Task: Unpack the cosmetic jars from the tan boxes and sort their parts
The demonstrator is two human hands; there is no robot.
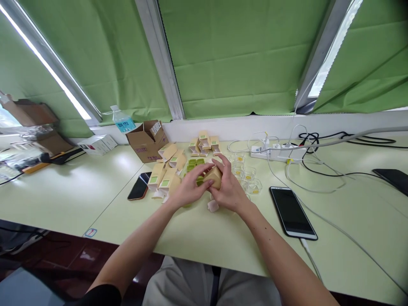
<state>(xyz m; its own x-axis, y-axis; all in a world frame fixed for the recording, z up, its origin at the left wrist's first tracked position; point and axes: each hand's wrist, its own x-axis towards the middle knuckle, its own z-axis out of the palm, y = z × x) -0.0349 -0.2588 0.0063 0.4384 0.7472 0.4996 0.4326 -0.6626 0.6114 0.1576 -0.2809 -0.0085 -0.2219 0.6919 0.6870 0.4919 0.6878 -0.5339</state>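
Observation:
Between my two hands is a small brown cardboard box [214,176], held above the table. My left hand [193,185] grips its left side, and my right hand [228,187] wraps round its right side. Just below my right hand lies a small whitish-pink piece [213,206]. Several green pieces [195,163] sit behind my left hand, partly hidden by it. Small opened cartons with green labels [168,180] stand to the left. Right of my hands are several clear plastic cups [250,173] with yellow marks.
Behind stand more small cartons [204,143] and an open brown cardboard box [147,142], with a bottle [123,120] beside it. A dark phone [139,186] lies left; another phone [292,211], plugged in, lies right. A power strip [277,153] and loose cables run along the back right.

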